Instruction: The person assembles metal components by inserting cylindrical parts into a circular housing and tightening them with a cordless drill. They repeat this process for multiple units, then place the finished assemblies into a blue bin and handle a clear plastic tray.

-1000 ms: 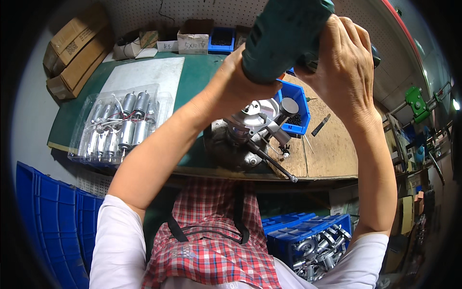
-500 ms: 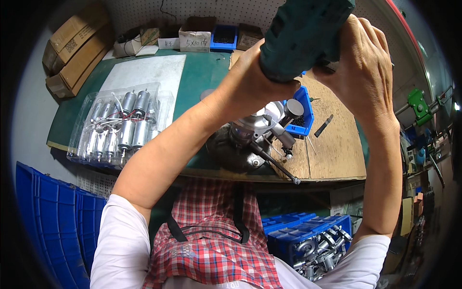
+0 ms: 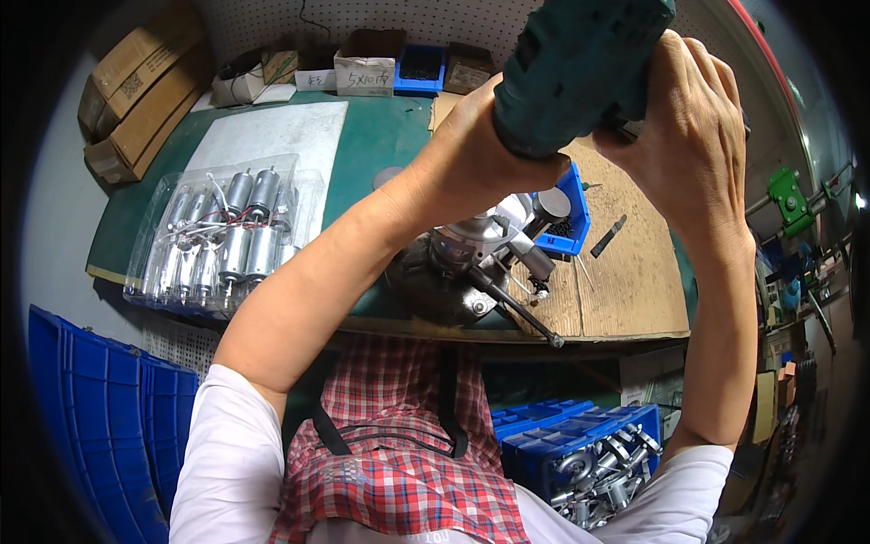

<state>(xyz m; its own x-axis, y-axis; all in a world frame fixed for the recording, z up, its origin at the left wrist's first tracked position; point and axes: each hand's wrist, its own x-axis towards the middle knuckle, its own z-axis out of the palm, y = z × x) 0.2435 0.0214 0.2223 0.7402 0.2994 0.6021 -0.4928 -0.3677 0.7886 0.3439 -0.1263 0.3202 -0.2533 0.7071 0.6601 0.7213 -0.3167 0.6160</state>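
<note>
A dark green power drill (image 3: pixel 575 77) is held up high over the bench, its rear end toward me. My right hand (image 3: pixel 693 131) is closed round its grip, on the right side. My left hand (image 3: pixel 476 150) is closed about the lower front of the drill, and most of its fingers are hidden behind the tool's body. Beneath sits a metal clamping fixture (image 3: pixel 453 295) with a long lever handle (image 3: pixel 521 313), and a silver round part (image 3: pixel 517 213) rests on it, partly covered by my left wrist. The drill's tip is out of sight.
A blue bin (image 3: pixel 575 213) of small black pieces and a black-handled tool (image 3: pixel 609 236) lie on cardboard (image 3: pixel 634 290). Silver motors (image 3: pixel 237 249) fill a clear tray at left. Small boxes (image 3: pixel 367 68) line the back. A blue crate (image 3: pixel 530 444) of metal parts stands below, right.
The drill and both hands have shifted very slightly to the right in the picture. The grip of both hands looks the same.
</note>
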